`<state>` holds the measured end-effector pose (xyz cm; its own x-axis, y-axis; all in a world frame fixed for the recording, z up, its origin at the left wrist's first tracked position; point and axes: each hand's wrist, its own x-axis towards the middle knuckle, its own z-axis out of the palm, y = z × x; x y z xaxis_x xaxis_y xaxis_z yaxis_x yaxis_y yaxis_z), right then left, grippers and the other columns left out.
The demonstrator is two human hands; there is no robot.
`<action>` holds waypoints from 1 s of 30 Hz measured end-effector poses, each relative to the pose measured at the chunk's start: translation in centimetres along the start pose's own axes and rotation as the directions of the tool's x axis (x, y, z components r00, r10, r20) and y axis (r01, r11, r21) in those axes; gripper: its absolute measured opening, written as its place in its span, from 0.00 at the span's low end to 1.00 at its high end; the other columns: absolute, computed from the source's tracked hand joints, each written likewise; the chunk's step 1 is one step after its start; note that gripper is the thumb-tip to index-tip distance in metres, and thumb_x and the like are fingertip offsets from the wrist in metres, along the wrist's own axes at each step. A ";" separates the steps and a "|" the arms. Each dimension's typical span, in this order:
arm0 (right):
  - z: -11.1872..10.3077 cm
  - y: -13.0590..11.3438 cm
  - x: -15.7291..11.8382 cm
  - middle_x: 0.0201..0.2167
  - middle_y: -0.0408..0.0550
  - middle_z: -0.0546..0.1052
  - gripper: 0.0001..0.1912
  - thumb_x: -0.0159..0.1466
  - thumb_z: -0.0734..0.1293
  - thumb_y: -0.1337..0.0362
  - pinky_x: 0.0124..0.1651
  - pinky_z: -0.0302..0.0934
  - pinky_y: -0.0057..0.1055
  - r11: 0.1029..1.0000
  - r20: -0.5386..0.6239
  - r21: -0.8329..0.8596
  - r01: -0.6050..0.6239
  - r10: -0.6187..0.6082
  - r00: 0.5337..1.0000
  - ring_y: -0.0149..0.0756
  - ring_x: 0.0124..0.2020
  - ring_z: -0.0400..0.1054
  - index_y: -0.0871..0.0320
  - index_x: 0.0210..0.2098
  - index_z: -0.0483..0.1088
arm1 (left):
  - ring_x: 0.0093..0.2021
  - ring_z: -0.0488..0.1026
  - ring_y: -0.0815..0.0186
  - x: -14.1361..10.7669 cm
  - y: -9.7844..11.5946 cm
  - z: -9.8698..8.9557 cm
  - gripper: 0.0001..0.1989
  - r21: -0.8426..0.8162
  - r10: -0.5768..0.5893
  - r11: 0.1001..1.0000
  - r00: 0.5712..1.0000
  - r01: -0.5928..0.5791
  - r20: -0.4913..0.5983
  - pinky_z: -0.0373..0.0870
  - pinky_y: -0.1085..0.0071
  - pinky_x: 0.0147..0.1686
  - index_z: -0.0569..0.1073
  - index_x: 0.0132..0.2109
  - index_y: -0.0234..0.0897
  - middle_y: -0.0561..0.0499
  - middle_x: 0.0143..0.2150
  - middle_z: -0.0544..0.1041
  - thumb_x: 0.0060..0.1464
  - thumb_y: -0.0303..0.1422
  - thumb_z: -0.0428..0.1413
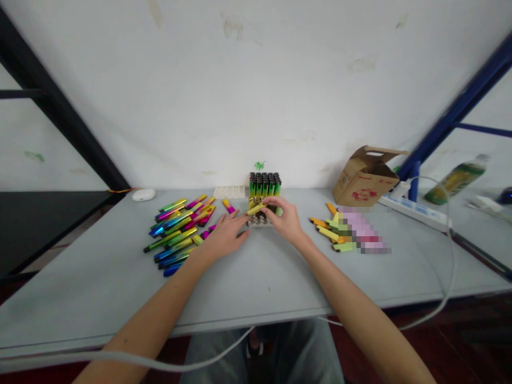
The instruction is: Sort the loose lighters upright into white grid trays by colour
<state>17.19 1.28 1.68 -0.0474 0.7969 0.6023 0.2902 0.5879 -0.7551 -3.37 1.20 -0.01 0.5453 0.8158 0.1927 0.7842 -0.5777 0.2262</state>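
Observation:
My right hand pinches a yellow stick over the front part of a pale tray with holes. Upright green sticks with black tops stand in rows at the tray's back, with yellow ones in front of them. My left hand has its fingers spread, with its fingertips beside the tray's left side and near the yellow stick. Left of it lies a pile of shiny multicoloured sticks. A smaller group of yellow, green and orange sticks lies to the right of my right hand.
A white perforated tray lies by the wall. An open cardboard box, a power strip and a bottle are at the right. A white case is back left. A white cable crosses the table's front edge.

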 end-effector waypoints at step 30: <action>1.4 1.5 1.2 0.52 0.54 0.72 0.15 0.64 0.61 0.71 0.59 0.59 0.44 0.767 0.270 -0.512 0.386 -0.283 0.920 0.43 0.56 0.61 0.55 0.46 0.76 | 0.60 0.64 0.49 0.1 -1.1 0.4 0.23 -0.045 -0.009 0.999 0.988 0.002 -0.155 0.62 0.49 0.59 0.67 0.59 0.33 0.37 0.56 0.69 0.59 0.38 0.50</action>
<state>16.25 3.30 0.90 -0.3839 0.6048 0.6977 0.6939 0.6875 -0.2142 -4.07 1.92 -0.68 0.4857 0.8069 0.3361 0.7714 -0.5765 0.2694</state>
